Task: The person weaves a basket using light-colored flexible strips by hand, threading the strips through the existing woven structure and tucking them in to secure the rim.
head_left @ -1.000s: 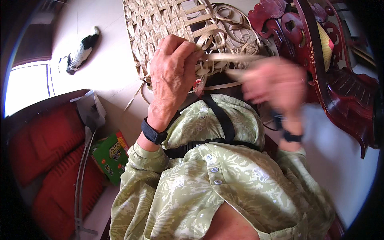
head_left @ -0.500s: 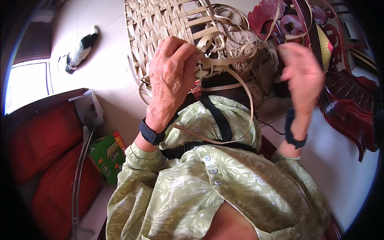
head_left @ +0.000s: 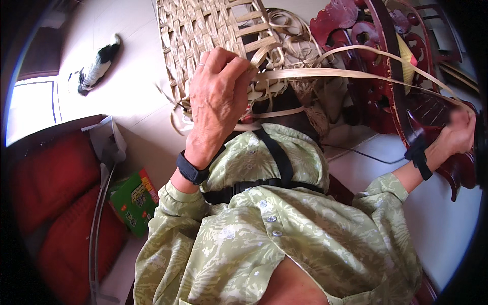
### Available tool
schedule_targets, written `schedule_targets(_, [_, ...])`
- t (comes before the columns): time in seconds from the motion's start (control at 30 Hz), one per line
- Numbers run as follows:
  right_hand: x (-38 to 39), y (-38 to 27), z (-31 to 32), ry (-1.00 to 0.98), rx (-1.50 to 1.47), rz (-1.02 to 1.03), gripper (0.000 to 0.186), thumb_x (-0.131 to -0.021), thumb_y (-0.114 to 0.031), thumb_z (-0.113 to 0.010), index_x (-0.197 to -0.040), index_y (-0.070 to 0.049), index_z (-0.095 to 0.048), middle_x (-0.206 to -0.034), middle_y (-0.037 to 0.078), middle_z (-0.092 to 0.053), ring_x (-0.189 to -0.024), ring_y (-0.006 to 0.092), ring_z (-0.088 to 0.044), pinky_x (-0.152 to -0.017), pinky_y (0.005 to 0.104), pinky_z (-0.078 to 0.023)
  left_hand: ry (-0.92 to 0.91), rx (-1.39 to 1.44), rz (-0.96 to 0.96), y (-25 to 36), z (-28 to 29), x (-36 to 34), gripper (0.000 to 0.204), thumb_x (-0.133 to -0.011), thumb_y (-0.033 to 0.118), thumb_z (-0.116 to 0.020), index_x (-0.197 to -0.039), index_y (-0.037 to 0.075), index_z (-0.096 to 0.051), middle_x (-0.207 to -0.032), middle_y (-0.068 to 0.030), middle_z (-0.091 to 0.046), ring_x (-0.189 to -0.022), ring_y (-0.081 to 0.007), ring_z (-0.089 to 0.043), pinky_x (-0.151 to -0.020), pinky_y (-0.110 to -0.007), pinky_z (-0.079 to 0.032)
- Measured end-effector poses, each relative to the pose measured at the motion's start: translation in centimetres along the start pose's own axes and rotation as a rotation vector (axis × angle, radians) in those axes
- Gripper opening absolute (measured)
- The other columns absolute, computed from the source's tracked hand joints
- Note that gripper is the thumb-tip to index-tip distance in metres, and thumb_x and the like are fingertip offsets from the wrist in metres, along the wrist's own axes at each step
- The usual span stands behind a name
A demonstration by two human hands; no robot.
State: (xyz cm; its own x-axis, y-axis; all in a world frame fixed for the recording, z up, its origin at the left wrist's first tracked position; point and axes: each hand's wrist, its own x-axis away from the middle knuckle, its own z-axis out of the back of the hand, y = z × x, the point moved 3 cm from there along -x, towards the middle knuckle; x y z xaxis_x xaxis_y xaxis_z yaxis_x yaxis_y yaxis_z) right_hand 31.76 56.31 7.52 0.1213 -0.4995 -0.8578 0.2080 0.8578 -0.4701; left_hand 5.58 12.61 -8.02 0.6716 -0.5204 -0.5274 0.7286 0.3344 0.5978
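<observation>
the left hand's fingers pinch the near edge of the woven piece, ahead of the body; the right hand, far right, clenches the pale strip. it looks light, pliable, likely best held flat near the weave.

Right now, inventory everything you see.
woven panel: one, tan, top centre
long strip: one, tan, right of panel
loose strips: many, tan, beside panel
carved furniture: one, dark red, upper right
animal: one, black-and-white, upper left
cushions: two, red, left
box: one, green, beside cushions
cable: one, black, right
harness: one, black, centre
shirt: one, green, lower centre
wristbands: two, black, both arms
left grip: one, bare, at panel edge
right grip: one, bare, far right
</observation>
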Motion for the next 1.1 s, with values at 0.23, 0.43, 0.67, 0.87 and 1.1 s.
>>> schedule_targets(0.23, [13.8, -11.0, -9.2, -0.628, -0.05, -0.494, 0.029, -0.094, -0.022, -0.071, -0.118, -0.006, -0.068, -0.078, 0.001, -0.068, -0.054, 0.0042, -0.048, -0.049, 0.0206, -0.039, -0.024, 0.035, 0.038, 0.0, -0.2, -0.2, 0.005, -0.082, 0.009, -0.072, -0.086, 0.007, -0.069, -0.087, -0.007, -0.058, -0.084, -0.0289, -0.058, -0.069, -0.039, -0.048])
schedule_targets(0.43, [26.1, -21.1, -15.3, -1.176, -0.237, -0.14, 0.033, -0.086, -0.037, -0.077, -0.106, -0.011, -0.069, -0.055, 0.006, -0.061, -0.051, 0.0174, -0.064, -0.046, 0.0357, -0.046, -0.05, 0.0, 0.055, 0.2, 0.1, -0.2, 0.004, -0.082, 0.009, -0.071, -0.086, 0.008, -0.069, -0.087, -0.0079, -0.058, -0.081, -0.0296, -0.059, -0.069, -0.04, -0.048])
schedule_targets(0.67, [9.5, -9.8, -8.4, -0.554, -0.862, -0.643, 0.024, -0.099, -0.024, -0.058, -0.084, -0.005, -0.059, -0.068, 0.005, -0.058, -0.057, 0.0148, -0.052, -0.048, 0.0305, -0.038, -0.017, -0.019, 0.037, 0.0, 0.0, 0.0, 0.005, -0.081, 0.008, -0.072, -0.085, 0.008, -0.069, -0.086, -0.0077, -0.058, -0.082, -0.0291, -0.058, -0.069, -0.04, -0.047])
schedule_targets(0.87, [0.8, 4.6, -0.7, -0.554, 0.906, -0.462, 0.058, -0.081, -0.057, -0.075, -0.107, -0.005, -0.071, -0.057, -0.004, -0.056, -0.042, 0.0078, -0.043, -0.043, 0.0244, -0.036, -0.021, 0.04, 0.015, 0.0, -0.2, -0.3, 0.005, -0.082, 0.008, -0.072, -0.086, 0.007, -0.069, -0.086, -0.0075, -0.058, -0.082, -0.0298, -0.058, -0.069, -0.04, -0.047])
schedule_targets(1.1, [22.4, -17.2, -14.5, -1.279, -0.2, -0.388, 0.033, -0.089, -0.034, -0.075, -0.11, -0.009, -0.071, -0.058, 0.002, -0.06, -0.051, 0.0075, -0.052, -0.049, 0.0274, -0.041, -0.033, 0.009, 0.049, 0.3, 0.0, -0.2, 0.006, -0.081, 0.008, -0.073, -0.085, 0.007, -0.069, -0.086, -0.0079, -0.058, -0.08, -0.0293, -0.059, -0.067, -0.039, -0.048])
